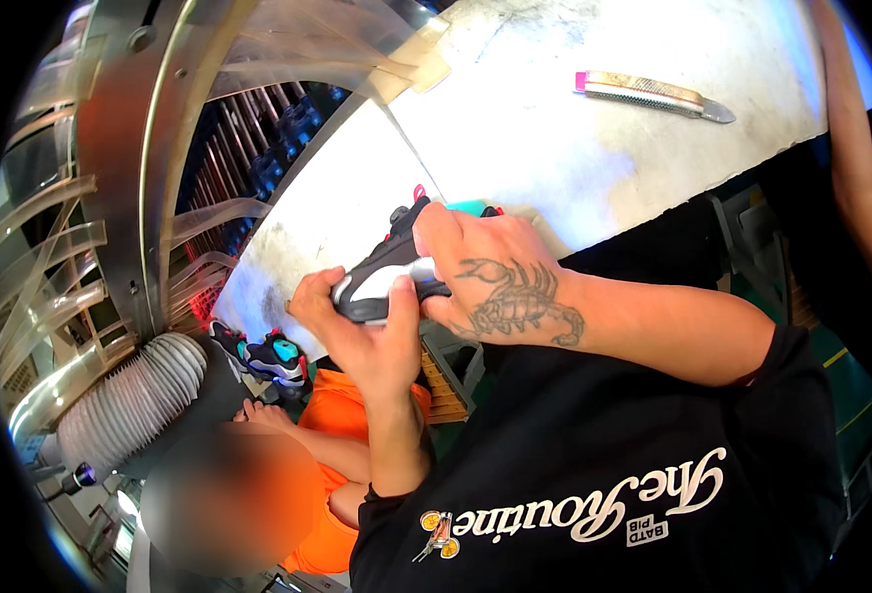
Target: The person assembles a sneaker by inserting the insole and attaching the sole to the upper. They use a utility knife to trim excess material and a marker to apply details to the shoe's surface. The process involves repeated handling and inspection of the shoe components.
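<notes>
A black shoe [366, 270] with a white and silver side panel and a red pull loop is held between my two hands above the near edge of a white-covered table [510, 109]. My left hand [362, 331] is closed around one end of the shoe, its thumb pressed on the pale panel. From the other side my right hand [500, 262] grips the shoe's upper part and hides much of it. A patch of teal shows just beyond the right hand. Farther off on the table lies a short-bladed knife [648, 95] with a worn handle and a pink end.
Several dark shoes with teal insides [276, 358] sit at the left beside a ribbed grey hose [137, 400]. A machine with clear plastic strips [213, 219] borders the table's left. A person in orange [337, 403] is close at lower left; another person's arm [856, 178] is at far right.
</notes>
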### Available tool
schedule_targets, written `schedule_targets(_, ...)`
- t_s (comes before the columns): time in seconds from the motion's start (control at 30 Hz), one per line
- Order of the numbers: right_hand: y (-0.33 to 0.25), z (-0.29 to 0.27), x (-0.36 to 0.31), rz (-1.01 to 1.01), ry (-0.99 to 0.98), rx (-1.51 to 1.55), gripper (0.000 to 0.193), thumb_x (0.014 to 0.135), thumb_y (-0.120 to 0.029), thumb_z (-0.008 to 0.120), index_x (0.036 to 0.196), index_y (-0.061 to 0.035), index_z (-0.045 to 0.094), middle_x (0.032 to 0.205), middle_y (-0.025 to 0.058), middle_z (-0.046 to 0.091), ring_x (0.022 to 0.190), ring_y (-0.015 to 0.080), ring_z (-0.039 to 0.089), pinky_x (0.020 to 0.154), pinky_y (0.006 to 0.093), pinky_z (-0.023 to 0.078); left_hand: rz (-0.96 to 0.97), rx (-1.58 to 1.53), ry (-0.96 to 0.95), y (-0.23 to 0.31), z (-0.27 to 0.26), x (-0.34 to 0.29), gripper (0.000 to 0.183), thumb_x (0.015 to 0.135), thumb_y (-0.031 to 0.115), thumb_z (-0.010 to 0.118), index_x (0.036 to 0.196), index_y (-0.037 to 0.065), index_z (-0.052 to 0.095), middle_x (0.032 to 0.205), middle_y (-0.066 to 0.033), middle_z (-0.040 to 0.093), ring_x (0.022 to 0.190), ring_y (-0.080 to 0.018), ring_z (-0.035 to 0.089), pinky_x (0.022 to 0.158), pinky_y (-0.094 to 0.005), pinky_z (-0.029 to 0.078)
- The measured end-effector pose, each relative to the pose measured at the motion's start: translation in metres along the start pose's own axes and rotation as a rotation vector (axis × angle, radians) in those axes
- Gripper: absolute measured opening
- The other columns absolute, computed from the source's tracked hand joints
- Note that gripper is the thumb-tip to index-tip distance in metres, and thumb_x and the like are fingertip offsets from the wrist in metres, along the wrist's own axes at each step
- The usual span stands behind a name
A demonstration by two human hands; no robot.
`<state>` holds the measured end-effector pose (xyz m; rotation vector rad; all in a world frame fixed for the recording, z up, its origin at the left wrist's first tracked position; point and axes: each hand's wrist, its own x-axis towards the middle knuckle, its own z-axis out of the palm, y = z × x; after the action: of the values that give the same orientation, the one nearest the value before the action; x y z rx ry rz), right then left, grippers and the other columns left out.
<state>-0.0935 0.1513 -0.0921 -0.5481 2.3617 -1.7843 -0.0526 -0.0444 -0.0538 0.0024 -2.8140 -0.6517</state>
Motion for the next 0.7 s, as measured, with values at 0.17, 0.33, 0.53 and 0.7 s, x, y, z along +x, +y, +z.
schedule_targets(0.17, -0.005, 0.0, -0.009, -0.043, 0.006, -0.104, 0.051, 0.079, -0.019, 0.088, 0.111, -0.0002, 0.053, 0.091, 0.0188, 0.071, 0.08, 0.0401, 0.075, 0.068, 0.0472, 0.06, 0.091, -0.051, -0.039, -0.008, -0.011, 0.0, 0.052, 0.089, 0.016, 0.082, 0.133, -0.001, 0.058, 0.13, -0.0146, 0.051, 0.124, -0.0285, 0.051, 0.114, -0.0402, 0.039)
schedule_targets(0.33, 0.0, 0.01, -0.021, -0.095, 0.075, -0.097, 0.056, 0.076, -0.025, 0.095, 0.11, -0.0054, 0.055, 0.09, 0.0128, 0.07, 0.076, 0.0363, 0.074, 0.062, 0.0455, 0.057, 0.116, -0.328, -0.08, -0.023, -0.025, -0.008, 0.037, 0.094, 0.001, 0.06, 0.132, -0.002, 0.06, 0.131, -0.0155, 0.053, 0.124, -0.0269, 0.051, 0.114, -0.0386, 0.038)
schedule_targets(0.53, -0.004, 0.005, -0.021, -0.083, 0.044, -0.089, 0.052, 0.078, -0.02, 0.09, 0.107, -0.0007, 0.051, 0.091, 0.0182, 0.07, 0.081, 0.0393, 0.076, 0.068, 0.0445, 0.061, 0.227, -0.086, 0.033, -0.013, -0.009, -0.005, 0.038, 0.092, 0.004, 0.067, 0.129, -0.001, 0.058, 0.129, -0.0172, 0.054, 0.123, -0.031, 0.052, 0.113, -0.0422, 0.04)
schedule_targets(0.7, 0.002, 0.007, -0.018, -0.108, 0.066, -0.07, 0.052, 0.079, -0.021, 0.089, 0.11, -0.0005, 0.052, 0.093, 0.018, 0.071, 0.082, 0.0387, 0.076, 0.067, 0.0446, 0.06, 0.202, -0.009, -0.014, -0.003, -0.011, -0.001, 0.054, 0.082, 0.011, 0.084, 0.128, -0.001, 0.057, 0.126, -0.017, 0.054, 0.122, -0.032, 0.051, 0.112, -0.0433, 0.04)
